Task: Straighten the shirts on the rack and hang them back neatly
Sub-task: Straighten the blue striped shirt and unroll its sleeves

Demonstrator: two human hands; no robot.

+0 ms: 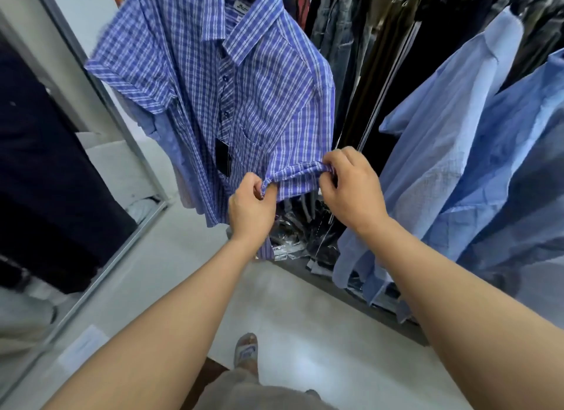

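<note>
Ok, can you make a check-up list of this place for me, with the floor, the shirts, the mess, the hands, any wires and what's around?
Surface: pale floor underfoot.
Job's things: blue checked shirt hanging, with a black tag on its front; pale blue shirts hanging on the right.
Clutter: plastic bags lying under the hanging clothes.
Hands: left hand and right hand both pinch the checked shirt's sleeve edge.
Cables: nothing seen.
Surroundings: mirror on the left; dark trousers hanging behind.
</note>
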